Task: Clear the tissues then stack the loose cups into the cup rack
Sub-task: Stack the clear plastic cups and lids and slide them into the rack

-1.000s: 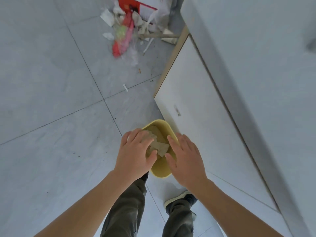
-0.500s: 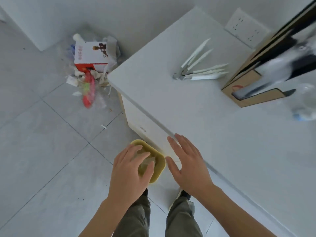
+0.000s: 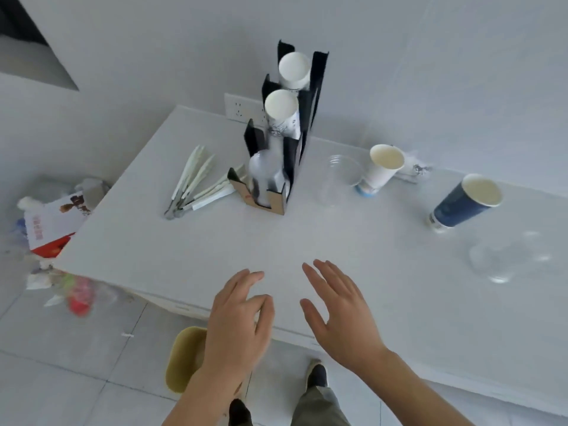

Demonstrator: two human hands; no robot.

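Head view: both hands, left hand [image 3: 238, 321] and right hand [image 3: 341, 312], were held empty with fingers loosely spread above the surface's [image 3: 215, 241] near edge. No tissues were seen on it. The cup rack [image 3: 285, 133] stood toward the far edge; the white cup [image 3: 382, 169], blue cup [image 3: 464, 204] and clear cups [image 3: 344, 173] lay to its right. Being nearly invisible, the clear cups could be knocked over, and the tall rack tipped by hasty stacking.

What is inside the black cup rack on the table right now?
The cup rack has three slots: white paper cups fill the upper two, clear plastic cups the lowest. How many are nested in each stack is hidden by the rack walls.
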